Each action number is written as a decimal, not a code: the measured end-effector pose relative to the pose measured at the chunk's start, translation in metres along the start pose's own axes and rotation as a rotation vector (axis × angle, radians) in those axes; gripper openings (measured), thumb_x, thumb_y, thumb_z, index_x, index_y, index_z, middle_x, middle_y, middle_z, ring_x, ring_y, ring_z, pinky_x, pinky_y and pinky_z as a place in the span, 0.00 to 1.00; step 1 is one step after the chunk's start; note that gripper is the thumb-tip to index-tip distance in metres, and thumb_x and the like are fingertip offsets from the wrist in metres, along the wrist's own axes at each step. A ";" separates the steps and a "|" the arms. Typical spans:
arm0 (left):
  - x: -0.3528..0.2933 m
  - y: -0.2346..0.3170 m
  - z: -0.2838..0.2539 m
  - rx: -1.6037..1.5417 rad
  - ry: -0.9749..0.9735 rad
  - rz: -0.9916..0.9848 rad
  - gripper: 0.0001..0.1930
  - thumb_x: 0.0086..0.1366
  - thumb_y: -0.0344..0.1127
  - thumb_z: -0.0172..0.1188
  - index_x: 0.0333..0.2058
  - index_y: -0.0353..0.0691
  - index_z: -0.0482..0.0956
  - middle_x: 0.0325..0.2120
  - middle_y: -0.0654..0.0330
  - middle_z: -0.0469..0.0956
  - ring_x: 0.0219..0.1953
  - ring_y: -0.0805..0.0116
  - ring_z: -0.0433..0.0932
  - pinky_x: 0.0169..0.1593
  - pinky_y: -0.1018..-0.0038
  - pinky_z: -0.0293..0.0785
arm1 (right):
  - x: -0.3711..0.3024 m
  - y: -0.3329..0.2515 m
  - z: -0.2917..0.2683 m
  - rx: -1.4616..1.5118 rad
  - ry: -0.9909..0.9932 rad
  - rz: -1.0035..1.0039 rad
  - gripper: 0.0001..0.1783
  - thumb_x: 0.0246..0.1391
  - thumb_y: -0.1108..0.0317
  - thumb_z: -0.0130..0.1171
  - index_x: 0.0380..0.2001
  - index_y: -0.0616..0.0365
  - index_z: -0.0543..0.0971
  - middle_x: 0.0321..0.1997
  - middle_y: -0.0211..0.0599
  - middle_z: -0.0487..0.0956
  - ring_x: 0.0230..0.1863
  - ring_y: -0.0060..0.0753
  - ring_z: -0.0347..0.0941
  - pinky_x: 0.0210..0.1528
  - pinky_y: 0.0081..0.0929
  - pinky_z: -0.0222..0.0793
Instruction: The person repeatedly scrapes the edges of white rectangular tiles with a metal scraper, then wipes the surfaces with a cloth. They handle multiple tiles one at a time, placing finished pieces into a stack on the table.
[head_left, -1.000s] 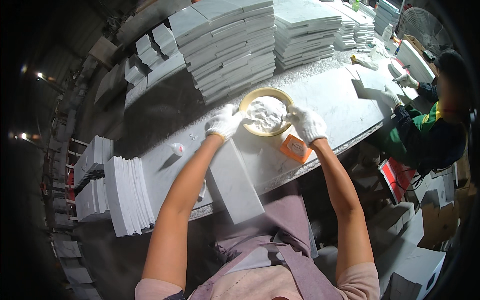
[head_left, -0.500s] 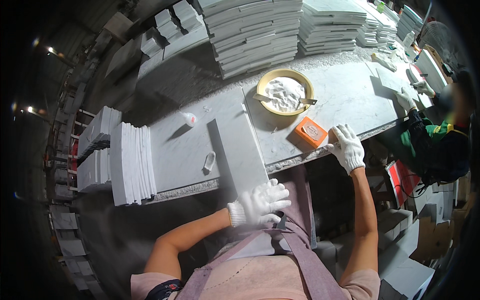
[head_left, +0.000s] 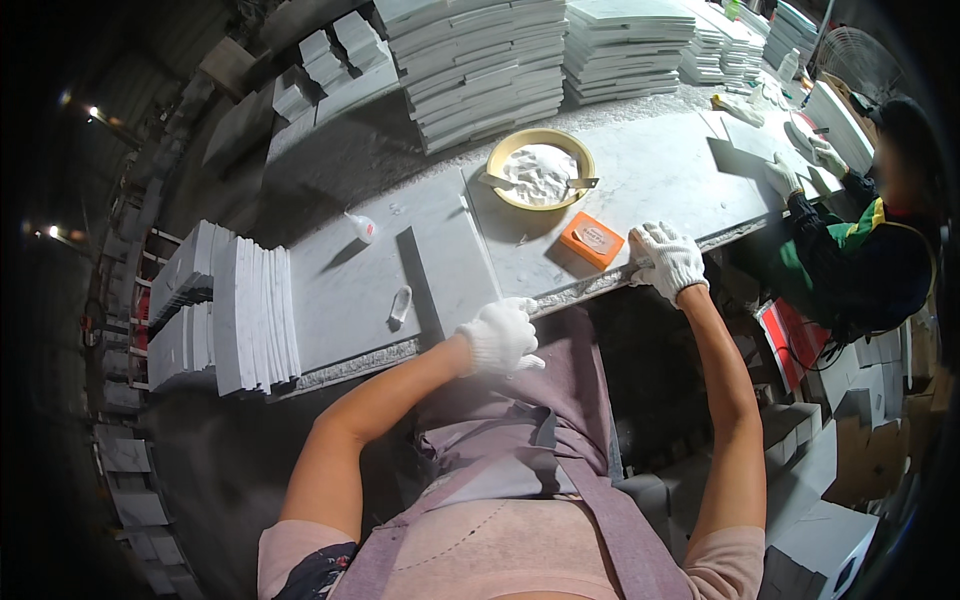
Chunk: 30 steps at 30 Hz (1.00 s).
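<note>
A narrow pale stone slab (head_left: 440, 255) lies across the front of the stone-topped bench (head_left: 640, 200). My left hand (head_left: 502, 337), in a white knitted glove, is at its near end with the fingers bent over it and the thumb held apart. That end of the slab is hidden beneath the hand. My right hand (head_left: 668, 257), gloved the same, rests with curled fingers on the bench's front edge, right of an orange box (head_left: 592, 241). A yellow bowl (head_left: 497, 150) of white powder stands behind the box, two flat metal blades across its rim.
Left of the slab are a small white squeeze bottle (head_left: 363, 229) and a small whitish piece (head_left: 401, 304). Upright slabs (head_left: 258, 315) stand at the bench's left end. Tall tile stacks (head_left: 475, 70) line the back. At right a co-worker's gloved hands (head_left: 785, 178) handle a slab.
My left hand has moved forward along the slab, its spread fingers now drawn in. My right hand stays at the edge, fingers more curled. The view has shifted slightly; the bowl and box stay put.
</note>
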<state>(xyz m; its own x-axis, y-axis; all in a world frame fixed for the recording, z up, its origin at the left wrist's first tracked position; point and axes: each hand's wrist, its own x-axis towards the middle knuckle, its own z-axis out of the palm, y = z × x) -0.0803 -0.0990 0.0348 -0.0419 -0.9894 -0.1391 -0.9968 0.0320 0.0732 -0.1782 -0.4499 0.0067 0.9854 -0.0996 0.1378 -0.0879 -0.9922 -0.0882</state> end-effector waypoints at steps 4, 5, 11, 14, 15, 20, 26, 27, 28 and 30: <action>-0.002 -0.001 0.006 0.032 0.027 -0.022 0.27 0.70 0.58 0.59 0.21 0.43 0.88 0.24 0.59 0.85 0.46 0.57 0.80 0.55 0.63 0.75 | 0.000 0.003 -0.001 0.024 0.025 -0.028 0.36 0.43 0.53 0.81 0.55 0.44 0.77 0.58 0.31 0.78 0.64 0.43 0.72 0.62 0.42 0.73; -0.002 -0.001 0.006 0.028 0.027 -0.033 0.27 0.70 0.58 0.59 0.21 0.43 0.88 0.23 0.59 0.85 0.45 0.57 0.80 0.54 0.63 0.76 | -0.001 0.003 -0.002 0.018 -0.027 -0.011 0.36 0.43 0.53 0.81 0.55 0.44 0.77 0.57 0.31 0.78 0.63 0.43 0.72 0.62 0.42 0.73; -0.004 -0.008 0.010 -0.031 0.046 -0.102 0.24 0.68 0.54 0.62 0.20 0.42 0.87 0.21 0.58 0.80 0.38 0.54 0.80 0.47 0.61 0.77 | -0.002 0.001 -0.001 0.054 -0.002 0.020 0.40 0.43 0.52 0.81 0.60 0.45 0.76 0.64 0.35 0.77 0.68 0.47 0.70 0.68 0.41 0.70; -0.006 -0.011 0.013 -0.007 0.004 -0.128 0.25 0.68 0.53 0.61 0.19 0.40 0.85 0.26 0.53 0.80 0.37 0.51 0.79 0.45 0.58 0.76 | -0.002 0.003 0.010 0.072 -0.057 0.070 0.41 0.44 0.53 0.81 0.62 0.47 0.77 0.68 0.38 0.77 0.72 0.47 0.69 0.72 0.39 0.69; -0.005 -0.012 0.014 -0.025 -0.089 -0.161 0.26 0.69 0.54 0.60 0.19 0.39 0.84 0.28 0.51 0.80 0.38 0.50 0.79 0.45 0.57 0.76 | 0.000 0.005 0.015 0.087 -0.040 0.091 0.38 0.42 0.54 0.81 0.59 0.46 0.79 0.64 0.36 0.79 0.68 0.45 0.72 0.70 0.38 0.71; -0.001 -0.013 0.008 -0.127 0.136 0.029 0.18 0.65 0.47 0.67 0.22 0.40 0.84 0.31 0.51 0.85 0.37 0.52 0.83 0.44 0.56 0.80 | -0.007 0.012 0.025 0.117 0.119 0.083 0.34 0.39 0.56 0.81 0.52 0.45 0.80 0.52 0.34 0.79 0.59 0.44 0.75 0.61 0.39 0.75; -0.012 -0.016 0.003 -0.169 0.507 0.000 0.12 0.64 0.43 0.70 0.39 0.42 0.87 0.41 0.54 0.86 0.48 0.50 0.82 0.57 0.52 0.76 | -0.006 0.009 0.016 0.135 0.038 0.089 0.38 0.38 0.53 0.83 0.55 0.44 0.79 0.57 0.32 0.78 0.62 0.44 0.74 0.64 0.41 0.73; -0.017 -0.020 0.005 -0.144 0.485 -0.069 0.13 0.64 0.43 0.69 0.41 0.42 0.87 0.44 0.54 0.86 0.52 0.49 0.82 0.60 0.51 0.74 | -0.005 0.009 0.015 0.128 0.022 0.094 0.39 0.39 0.53 0.83 0.56 0.44 0.79 0.58 0.32 0.78 0.63 0.44 0.73 0.65 0.41 0.72; -0.023 -0.024 0.007 -0.136 0.479 -0.188 0.14 0.66 0.43 0.67 0.46 0.43 0.87 0.49 0.53 0.84 0.59 0.46 0.78 0.67 0.50 0.68 | -0.004 0.009 0.015 0.107 -0.002 0.084 0.40 0.39 0.53 0.83 0.58 0.44 0.79 0.59 0.32 0.78 0.64 0.45 0.73 0.66 0.41 0.72; -0.035 -0.035 0.014 -0.061 0.547 -0.298 0.15 0.67 0.43 0.66 0.49 0.43 0.86 0.51 0.52 0.83 0.60 0.45 0.78 0.68 0.50 0.67 | -0.003 0.008 0.014 0.136 -0.039 0.120 0.41 0.39 0.52 0.83 0.59 0.43 0.79 0.62 0.33 0.78 0.66 0.45 0.72 0.67 0.40 0.71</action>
<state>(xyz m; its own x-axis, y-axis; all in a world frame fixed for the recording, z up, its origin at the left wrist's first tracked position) -0.0445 -0.0640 0.0231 0.2947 -0.8841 0.3627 -0.9538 -0.2491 0.1679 -0.1800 -0.4563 -0.0086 0.9741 -0.2114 0.0799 -0.1877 -0.9537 -0.2349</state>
